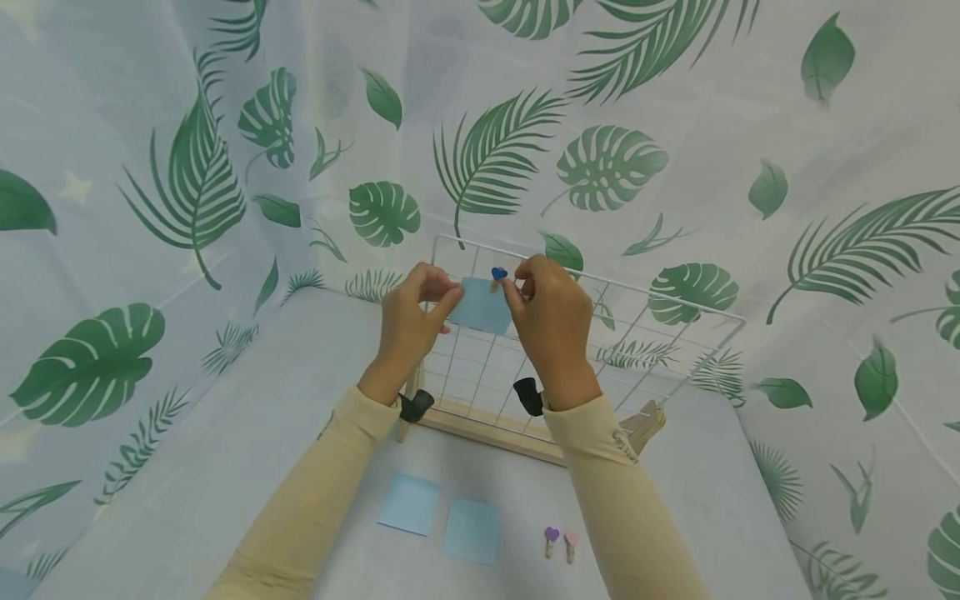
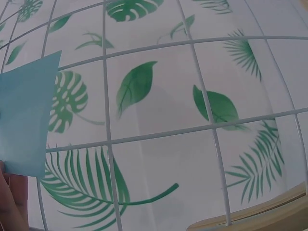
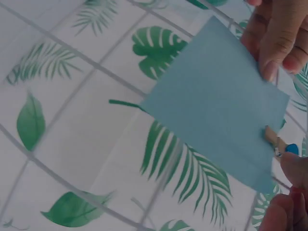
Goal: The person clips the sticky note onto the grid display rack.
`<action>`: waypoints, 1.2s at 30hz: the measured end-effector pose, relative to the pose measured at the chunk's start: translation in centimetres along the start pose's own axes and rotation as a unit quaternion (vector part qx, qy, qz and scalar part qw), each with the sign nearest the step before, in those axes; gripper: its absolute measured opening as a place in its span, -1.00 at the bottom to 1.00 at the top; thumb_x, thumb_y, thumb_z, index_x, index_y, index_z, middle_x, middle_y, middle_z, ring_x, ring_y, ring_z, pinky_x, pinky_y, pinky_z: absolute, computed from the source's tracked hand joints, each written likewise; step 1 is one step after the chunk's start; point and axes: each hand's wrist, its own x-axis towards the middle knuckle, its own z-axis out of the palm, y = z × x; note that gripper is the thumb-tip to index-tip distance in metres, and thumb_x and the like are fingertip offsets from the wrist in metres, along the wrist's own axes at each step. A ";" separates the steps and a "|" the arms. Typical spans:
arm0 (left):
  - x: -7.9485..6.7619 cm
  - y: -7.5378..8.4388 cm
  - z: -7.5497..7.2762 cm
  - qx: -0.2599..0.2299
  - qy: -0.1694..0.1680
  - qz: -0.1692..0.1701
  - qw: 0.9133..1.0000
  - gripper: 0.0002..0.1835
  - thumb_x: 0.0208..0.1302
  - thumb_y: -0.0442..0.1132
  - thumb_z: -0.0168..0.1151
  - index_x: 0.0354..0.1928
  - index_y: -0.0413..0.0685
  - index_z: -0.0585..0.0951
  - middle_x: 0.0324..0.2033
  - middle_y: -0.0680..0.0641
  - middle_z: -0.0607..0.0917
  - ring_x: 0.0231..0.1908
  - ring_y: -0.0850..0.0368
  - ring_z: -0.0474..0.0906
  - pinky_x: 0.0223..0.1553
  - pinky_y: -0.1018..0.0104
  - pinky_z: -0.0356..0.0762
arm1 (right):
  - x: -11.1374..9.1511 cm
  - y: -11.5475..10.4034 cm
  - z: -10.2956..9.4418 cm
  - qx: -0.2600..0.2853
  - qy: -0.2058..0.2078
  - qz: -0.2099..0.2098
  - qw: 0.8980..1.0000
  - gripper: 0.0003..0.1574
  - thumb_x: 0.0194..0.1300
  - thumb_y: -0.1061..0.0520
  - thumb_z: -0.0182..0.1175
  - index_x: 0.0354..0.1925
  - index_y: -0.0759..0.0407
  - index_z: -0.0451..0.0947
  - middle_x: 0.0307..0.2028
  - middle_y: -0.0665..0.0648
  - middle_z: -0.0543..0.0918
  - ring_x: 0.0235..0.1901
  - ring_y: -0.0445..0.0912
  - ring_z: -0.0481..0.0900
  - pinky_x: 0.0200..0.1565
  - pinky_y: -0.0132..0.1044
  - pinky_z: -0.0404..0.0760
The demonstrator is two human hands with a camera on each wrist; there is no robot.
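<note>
A light-blue square of paper lies against the white wire grid, near its upper left. My left hand pinches the paper's left edge; the thumb shows on it in the right wrist view. A small wooden clothespin with a blue heart sits on the paper's top edge, heart upward. On the other side, my right hand has thumb and forefinger at the upper right corner, gripping the paper beside the clothespin. Those fingertips partly hide that corner.
The grid stands in a wooden base. On the white table before it lie two more blue paper squares, a purple-heart clothespin and a pink-heart clothespin. Leaf-printed cloth hangs behind and at both sides.
</note>
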 end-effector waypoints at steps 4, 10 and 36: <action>-0.2 0.0 -0.1 0.004 0.002 0.005 1.000 -0.82 0.43 -0.35 0.47 -0.15 -0.25 0.60 -0.15 -0.21 0.84 -0.24 -0.12 0.82 -0.50 0.39 0.72 | -0.5 0.5 0.1 0.042 -0.003 -0.009 0.999 -0.79 0.33 0.32 0.51 -0.25 0.39 0.64 -0.48 0.29 0.66 -0.53 0.14 0.63 -0.50 -0.02 0.65; -0.3 -0.1 -0.4 0.024 0.011 0.027 0.999 -0.82 0.42 -0.35 0.48 -0.12 -0.25 0.64 -0.16 -0.19 0.84 -0.23 -0.10 0.82 -0.42 0.37 0.73 | -1.4 1.3 -0.2 0.132 -0.019 -0.005 0.991 -0.81 0.32 0.41 0.46 -0.13 0.43 0.67 -0.38 0.31 0.71 -0.40 0.15 0.76 -0.39 -0.03 0.80; -2.6 2.1 -2.9 -0.073 -0.082 0.040 0.993 -0.54 0.18 -0.51 0.58 0.14 -0.35 0.71 0.07 -0.28 0.79 0.04 -0.17 0.76 -0.01 0.17 0.79 | -4.3 2.2 -3.8 0.451 -0.146 0.117 0.873 -0.51 0.21 0.60 0.35 0.12 0.63 0.56 0.06 0.56 0.68 0.02 -0.24 0.73 0.15 -0.37 0.70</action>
